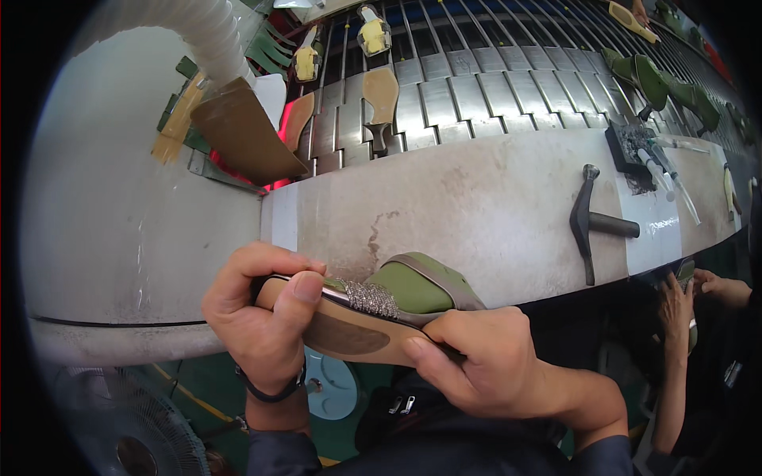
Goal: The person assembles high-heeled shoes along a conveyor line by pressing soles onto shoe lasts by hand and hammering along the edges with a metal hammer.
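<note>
Between my two hands a sandal (371, 300) is held on its side, its tan sole turned toward me. A green shoe last (413, 279) fills it, and a band of silvery glitter crosses the front part. My left hand (266, 305) grips the toe end, thumb on the sole edge and fingers over the far side. Around the other end my right hand (484, 357) is closed, its thumb pressed along the sole's edge. The heel is hidden by my right hand.
A hammer (587, 222) lies on the white bench (444, 190); right of it are a black block (627, 155) and syringes (668, 170). Behind runs a metal slat conveyor (476, 91) carrying soles and lasts. A hose (186, 24) hangs upper left. A co-worker's hands (679, 305) hold something at right.
</note>
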Tool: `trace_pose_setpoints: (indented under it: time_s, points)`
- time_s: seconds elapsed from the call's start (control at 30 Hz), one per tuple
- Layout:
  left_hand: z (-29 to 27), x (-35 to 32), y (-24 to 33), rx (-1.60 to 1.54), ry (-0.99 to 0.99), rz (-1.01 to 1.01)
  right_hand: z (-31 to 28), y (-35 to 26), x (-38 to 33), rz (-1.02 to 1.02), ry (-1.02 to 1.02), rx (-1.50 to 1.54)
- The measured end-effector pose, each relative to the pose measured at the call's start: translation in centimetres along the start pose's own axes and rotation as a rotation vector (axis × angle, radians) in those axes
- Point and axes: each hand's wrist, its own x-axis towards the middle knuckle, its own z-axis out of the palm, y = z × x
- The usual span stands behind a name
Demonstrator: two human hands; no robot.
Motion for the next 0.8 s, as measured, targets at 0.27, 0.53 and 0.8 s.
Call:
trace_pose_setpoints:
  time_s: [0.27,0.53,0.8]
  points:
    - [2.2,2.4,2.4,-0.009,-0.296,0.196,-4.3,-3.4,5.0,-0.055,-0.037,-0.292]
    - [7.7,5.0,-6.3,-0.805,-0.348,-0.077,-12.1,-1.3,3.4,0.491,0.191,0.259]
    - [10.7,-2.7,-11.3,-0.666,-0.115,-0.422,-5.8,1.6,-10.0,0.614,0.649,0.827]
